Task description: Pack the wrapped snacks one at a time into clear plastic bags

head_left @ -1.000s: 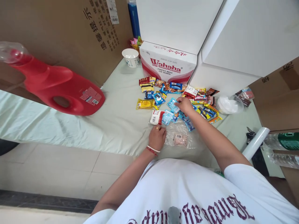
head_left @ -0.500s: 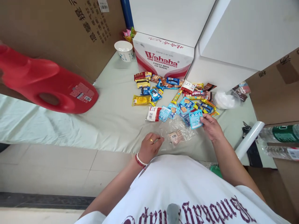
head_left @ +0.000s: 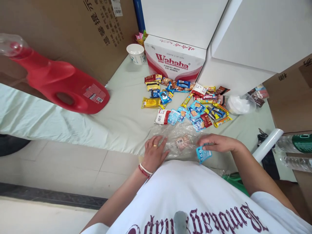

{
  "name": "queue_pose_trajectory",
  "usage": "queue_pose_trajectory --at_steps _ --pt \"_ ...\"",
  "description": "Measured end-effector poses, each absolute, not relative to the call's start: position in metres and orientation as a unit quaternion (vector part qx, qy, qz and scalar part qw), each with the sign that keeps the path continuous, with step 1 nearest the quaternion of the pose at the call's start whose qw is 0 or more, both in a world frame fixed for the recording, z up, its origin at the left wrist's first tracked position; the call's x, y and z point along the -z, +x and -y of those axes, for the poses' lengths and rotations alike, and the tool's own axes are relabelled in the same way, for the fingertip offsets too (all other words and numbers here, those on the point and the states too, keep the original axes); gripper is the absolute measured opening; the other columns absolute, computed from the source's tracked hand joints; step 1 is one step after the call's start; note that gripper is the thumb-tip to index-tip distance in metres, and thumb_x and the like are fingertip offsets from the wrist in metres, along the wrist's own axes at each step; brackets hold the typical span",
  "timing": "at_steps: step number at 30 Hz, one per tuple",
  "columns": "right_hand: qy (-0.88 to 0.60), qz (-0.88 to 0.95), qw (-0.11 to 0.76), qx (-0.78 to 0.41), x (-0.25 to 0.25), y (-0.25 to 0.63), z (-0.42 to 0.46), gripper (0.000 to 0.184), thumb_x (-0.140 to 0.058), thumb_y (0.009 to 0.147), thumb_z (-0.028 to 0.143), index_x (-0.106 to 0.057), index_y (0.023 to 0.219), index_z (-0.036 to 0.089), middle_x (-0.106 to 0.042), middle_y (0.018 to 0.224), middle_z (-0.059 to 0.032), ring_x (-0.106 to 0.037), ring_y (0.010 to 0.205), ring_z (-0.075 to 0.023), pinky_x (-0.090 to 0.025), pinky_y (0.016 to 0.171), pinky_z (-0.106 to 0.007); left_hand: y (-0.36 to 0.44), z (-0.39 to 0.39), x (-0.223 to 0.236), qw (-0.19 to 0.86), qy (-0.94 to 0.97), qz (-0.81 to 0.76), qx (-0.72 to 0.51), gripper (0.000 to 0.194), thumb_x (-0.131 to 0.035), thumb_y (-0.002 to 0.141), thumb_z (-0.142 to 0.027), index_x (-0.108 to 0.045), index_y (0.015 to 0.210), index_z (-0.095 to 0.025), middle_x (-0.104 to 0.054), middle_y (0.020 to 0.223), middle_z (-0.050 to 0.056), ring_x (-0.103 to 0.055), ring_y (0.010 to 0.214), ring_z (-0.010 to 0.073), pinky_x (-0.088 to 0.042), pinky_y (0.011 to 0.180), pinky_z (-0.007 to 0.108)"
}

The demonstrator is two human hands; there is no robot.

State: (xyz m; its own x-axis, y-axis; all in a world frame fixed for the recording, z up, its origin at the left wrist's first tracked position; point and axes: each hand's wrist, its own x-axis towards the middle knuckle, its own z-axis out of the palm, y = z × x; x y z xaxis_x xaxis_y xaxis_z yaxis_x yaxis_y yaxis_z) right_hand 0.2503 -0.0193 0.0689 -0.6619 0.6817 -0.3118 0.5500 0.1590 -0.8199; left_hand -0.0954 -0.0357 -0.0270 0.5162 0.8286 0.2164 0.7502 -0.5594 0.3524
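Observation:
My right hand (head_left: 216, 143) pinches a small light-blue snack packet (head_left: 204, 153), which hangs tilted near the table's front edge, just in front of my shirt. My left hand (head_left: 155, 152) lies with its fingers spread on the cloth, at the left edge of a clear plastic bag (head_left: 168, 131). A pinkish snack packet (head_left: 182, 142) shows on or in that bag, between my hands; which one, I cannot tell. Beyond the bag are several blue snack packets (head_left: 196, 109) and a red-and-white packet (head_left: 162, 117).
Wrapped snacks in several colours, among them a yellow packet (head_left: 151, 103), lie before a Wahaha box (head_left: 175, 58). A paper cup (head_left: 136, 53) stands at the back left, a red jug (head_left: 70, 84) at left. A plastic bowl (head_left: 240, 104) and white roll (head_left: 268, 144) are at right.
My right hand has drawn the blue packet down toward my body, and the packet has tipped. My left hand's fingers have spread out flat at the bag's edge. The view has shifted slightly.

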Motion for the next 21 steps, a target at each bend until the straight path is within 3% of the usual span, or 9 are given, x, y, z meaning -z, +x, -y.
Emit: queue_pose_trajectory --at_steps 2,4,6,8,10,12,16,18,21 --pt "-0.341 0.742 0.023 -0.577 -0.081 0.255 0.03 0.042 -0.052 0.101 0.054 -0.076 0.104 0.02 -0.074 0.106 -0.0104 -0.067 0.099 -0.0208 -0.052 0.092 -0.032 -0.089 0.037 0.021 0.105 0.881 -0.42 -0.19 0.048 -0.068 0.088 -0.034 -0.061 0.135 -0.025 -0.055 0.147 0.016 -0.038 0.145 0.0411 -0.026 0.117 0.067" --pt "-0.303 0.726 0.006 -0.617 -0.094 0.26 0.035 0.04 -0.051 0.102 0.051 -0.076 0.107 0.02 -0.072 0.113 -0.0117 -0.066 0.106 -0.022 -0.05 0.096 -0.033 -0.085 0.038 0.016 0.107 0.9 -0.376 -0.194 0.03 -0.066 0.087 -0.026 -0.068 0.117 -0.026 -0.053 0.153 0.011 -0.029 0.152 0.0406 -0.014 0.121 0.072" --pt "-0.342 0.716 0.032 -0.608 -0.104 0.268 0.036 0.039 -0.053 0.101 0.051 -0.076 0.105 0.02 -0.072 0.11 -0.0105 -0.066 0.101 -0.0221 -0.051 0.093 -0.032 -0.083 0.038 0.015 0.114 0.914 -0.336 -0.198 0.011 -0.063 0.087 -0.021 -0.07 0.095 -0.025 -0.056 0.15 0.008 -0.028 0.154 0.0392 -0.011 0.122 0.071" --pt "-0.427 0.698 0.09 -0.567 -0.108 0.276 0.03 0.038 -0.055 0.099 0.053 -0.074 0.103 0.02 -0.072 0.1 -0.0075 -0.065 0.09 -0.0207 -0.051 0.084 -0.031 -0.085 0.039 0.016 0.139 0.927 -0.29 -0.194 0.011 -0.059 0.089 -0.017 -0.068 0.085 -0.023 -0.064 0.141 0.007 -0.038 0.149 0.0346 -0.017 0.123 0.066" --pt "-0.507 0.677 0.163 -0.508 -0.105 0.278 0.016 0.038 -0.057 0.097 0.055 -0.071 0.1 0.02 -0.068 0.091 -0.0044 -0.061 0.083 -0.0189 -0.049 0.076 -0.029 -0.085 0.04 0.019 0.172 0.931 -0.265 -0.182 0.013 -0.057 0.093 -0.019 -0.068 0.09 -0.023 -0.068 0.131 0.009 -0.054 0.135 0.0285 -0.033 0.117 0.056" --pt "-0.539 0.675 0.211 -0.458 -0.095 0.269 -0.002 0.036 -0.057 0.096 0.054 -0.069 0.097 0.02 -0.066 0.088 -0.0029 -0.057 0.081 -0.0178 -0.046 0.074 -0.028 -0.081 0.04 0.02 0.187 0.922 -0.291 -0.173 0.018 -0.055 0.097 -0.027 -0.068 0.108 -0.022 -0.068 0.132 0.012 -0.062 0.121 0.0255 -0.044 0.104 0.048" --pt "-0.522 0.711 0.204 -0.425 -0.062 0.23 -0.039 0.032 -0.056 0.093 0.047 -0.066 0.091 0.017 -0.063 0.084 -0.0016 -0.053 0.075 -0.0156 -0.043 0.071 -0.027 -0.063 0.035 0.017 0.172 0.886 -0.409 -0.133 0.048 -0.059 0.097 -0.038 -0.055 0.14 -0.019 -0.069 0.129 0.016 -0.061 0.113 0.0302 -0.043 0.089 0.046" --pt "-0.511 0.721 0.176 -0.433 -0.045 0.213 -0.05 0.03 -0.056 0.091 0.044 -0.067 0.09 0.017 -0.064 0.083 -0.0013 -0.054 0.075 -0.0155 -0.043 0.07 -0.026 -0.055 0.033 0.015 0.171 0.88 -0.43 -0.108 0.047 -0.061 0.095 -0.035 -0.056 0.139 -0.018 -0.074 0.112 0.014 -0.06 0.107 0.031 -0.04 0.087 0.046" --pt "-0.502 0.727 0.13 -0.451 -0.027 0.2 -0.054 0.029 -0.057 0.09 0.042 -0.071 0.092 0.017 -0.069 0.083 -0.0019 -0.058 0.079 -0.0174 -0.045 0.073 -0.027 -0.053 0.034 0.017 0.169 0.886 -0.42 -0.1 0.027 -0.057 0.096 -0.027 -0.069 0.119 -0.018 -0.074 0.094 0.01 -0.058 0.1 0.0291 -0.038 0.088 0.047"
